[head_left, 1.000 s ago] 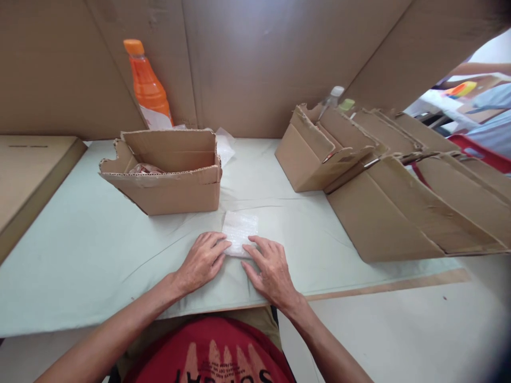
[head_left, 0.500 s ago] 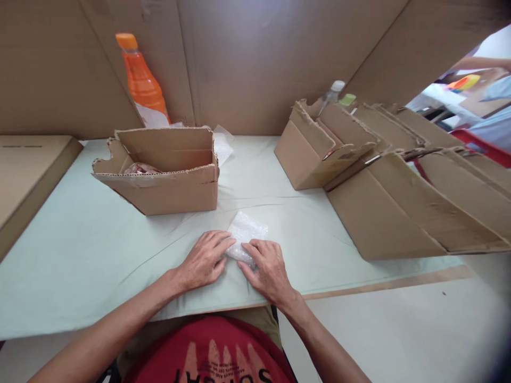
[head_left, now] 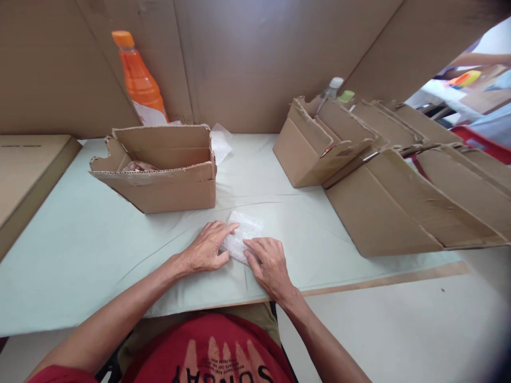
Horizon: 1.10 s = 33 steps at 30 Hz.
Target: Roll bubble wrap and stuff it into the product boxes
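Bubble wrap (head_left: 244, 234) on worktop (head_left: 287, 218) btwn L hand (head_left: 207, 247), spread loosely against it, & R hand (head_left: 269, 263), touching its edge; can't tell if R grip's tight. Red shirt (head_left: 159, 356) reads "SUNDAY", upside-down. Open box (head_left: 179, 194) holds reddish pkt (head_left: 138, 166).

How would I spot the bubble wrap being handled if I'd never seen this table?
Find the pale green tabletop, then, near its front edge, the left hand and right hand. The small, squarish bubble wrap lies between them. Unlike the clear plastic sheet beside the open cardboard box on the left, this piece has both hands touching it.
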### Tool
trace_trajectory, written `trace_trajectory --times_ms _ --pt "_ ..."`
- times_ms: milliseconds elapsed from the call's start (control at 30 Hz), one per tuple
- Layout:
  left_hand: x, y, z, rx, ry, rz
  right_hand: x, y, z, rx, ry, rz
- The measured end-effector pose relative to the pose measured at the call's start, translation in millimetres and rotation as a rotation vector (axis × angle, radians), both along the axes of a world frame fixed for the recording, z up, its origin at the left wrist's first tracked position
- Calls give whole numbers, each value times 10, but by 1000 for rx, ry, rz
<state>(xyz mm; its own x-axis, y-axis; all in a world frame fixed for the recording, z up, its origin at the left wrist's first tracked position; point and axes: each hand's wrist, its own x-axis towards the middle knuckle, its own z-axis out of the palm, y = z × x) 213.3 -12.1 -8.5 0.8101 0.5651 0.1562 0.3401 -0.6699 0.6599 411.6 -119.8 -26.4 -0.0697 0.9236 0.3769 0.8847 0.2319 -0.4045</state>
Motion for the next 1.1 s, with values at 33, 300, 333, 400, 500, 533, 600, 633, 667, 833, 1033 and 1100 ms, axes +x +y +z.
trace_trajectory --times_ms 33,300,333,400,500,533,600,633,667,833,1033,1100 --pt "-9 -12 5 12 3 -15 3 3 -5 4 -9 1" --pt "-86 -93 5 150 51 -85 8 38 14 -3 -64 29" --pt "-84 -97 -9 168 50 -74 6 19 41 -8 -62 29" --pt "-74 -104 -36 199 36 -52 5 -34 105 -14 -54 38" --pt "-56 -116 -59 220 1 -23 16 -114 177 -28 -85 103" --pt "-52 -122 -59 218 -15 -16 21 -130 185 -31 -100 123" --pt "-46 -135 -46 190 -46 -9 32 -142 179 -22 -92 135" --pt "-45 -142 -36 168 -61 -4 36 -140 170 -4 -62 126" --pt "-43 -148 -26 143 -73 4 39 -135 161 15 -24 114" --pt "-19 -141 -17 87 -65 112 22 -141 179 81 41 46" --pt "45 -122 -52 108 -13 220 -18 -124 198 52 -144 68" --pt "36 -146 -47 71 -41 266 -10 -63 156 19 -166 95"
